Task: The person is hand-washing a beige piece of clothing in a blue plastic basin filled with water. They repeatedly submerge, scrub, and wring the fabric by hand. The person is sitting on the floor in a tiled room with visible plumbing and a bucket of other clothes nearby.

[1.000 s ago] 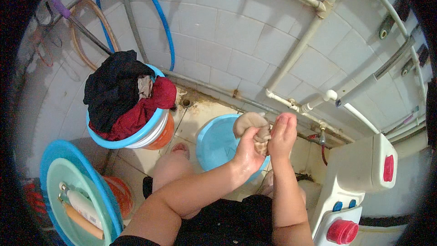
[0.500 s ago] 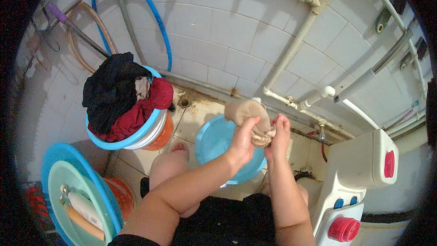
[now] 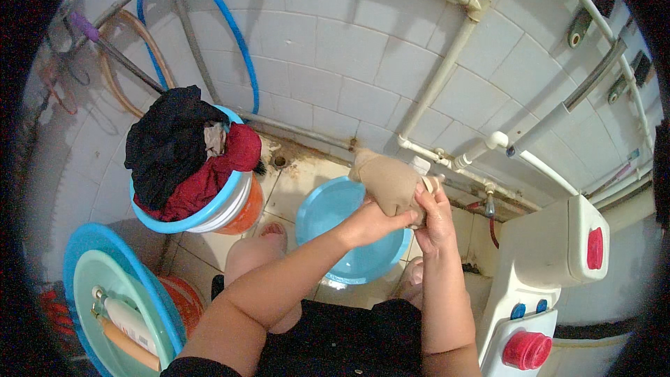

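A beige garment with a smooth, rounded, cup-like shape is bunched between my two hands, above a light blue basin on the floor. My left hand grips its lower side, with the thumb pointing right. On the right, my right hand pinches the gathered edge, where a paler band shows by the fingers. Both hands almost touch each other. What kind of garment it is I cannot make out. Water seems to lie in the basin, partly hidden by my left hand and the cloth.
At the left, black and dark red clothes heap over a blue-rimmed tub on stacked buckets. Nearer stand nested blue and pale green basins holding a bottle. White jugs with red caps are on the right. Pipes run along the tiled wall.
The beige garment has been turned and spread, showing a broader smooth face. My left hand has shifted down and turned its thumb sideways; my right hand's fingers have curled over the edge.
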The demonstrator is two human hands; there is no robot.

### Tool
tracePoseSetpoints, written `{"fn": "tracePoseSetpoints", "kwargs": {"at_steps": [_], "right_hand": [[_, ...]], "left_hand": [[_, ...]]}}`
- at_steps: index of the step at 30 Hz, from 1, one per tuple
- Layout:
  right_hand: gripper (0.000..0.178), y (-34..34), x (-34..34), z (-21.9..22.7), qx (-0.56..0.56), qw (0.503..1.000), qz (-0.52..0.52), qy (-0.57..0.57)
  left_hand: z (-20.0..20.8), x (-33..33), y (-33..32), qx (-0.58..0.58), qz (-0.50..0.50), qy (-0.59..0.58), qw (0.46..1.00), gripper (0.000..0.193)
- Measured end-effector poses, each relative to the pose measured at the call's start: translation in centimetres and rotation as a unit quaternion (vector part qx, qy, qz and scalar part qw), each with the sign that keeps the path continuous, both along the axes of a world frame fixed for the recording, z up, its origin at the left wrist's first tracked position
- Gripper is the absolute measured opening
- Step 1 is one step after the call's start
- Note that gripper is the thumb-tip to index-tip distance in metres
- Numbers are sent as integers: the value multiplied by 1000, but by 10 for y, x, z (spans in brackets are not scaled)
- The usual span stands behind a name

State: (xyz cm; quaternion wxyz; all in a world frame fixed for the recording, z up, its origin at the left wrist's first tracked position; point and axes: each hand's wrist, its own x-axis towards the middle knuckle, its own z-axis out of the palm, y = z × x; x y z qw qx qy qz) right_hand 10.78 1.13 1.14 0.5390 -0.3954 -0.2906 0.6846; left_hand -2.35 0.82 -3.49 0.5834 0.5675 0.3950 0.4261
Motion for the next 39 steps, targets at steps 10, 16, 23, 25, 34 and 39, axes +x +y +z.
{"fn": "tracePoseSetpoints", "kwargs": {"at_steps": [10,16,23,25,34,39], "right_hand": [[26,-9,4,5,464,738,-158,-463],[31,-31,-20,-6,473,782,-86,-396],[66,-28,-37,-20,417,753,-215,-462],[68,-31,-44,-18,496,692,-211,-481],[48,-25,-35,-7,515,687,-101,-503],[28,-25,-45,-10,411,804,-182,-390]], "left_hand": [[34,-31,9,-249,-126,-482,831,51],[39,-25,11,-226,1,-401,888,20],[15,-9,16,-246,236,-426,838,21],[8,-15,19,-260,179,-462,829,21],[40,-20,4,-245,118,-372,888,19],[20,-7,2,-177,199,-342,901,27]]}}
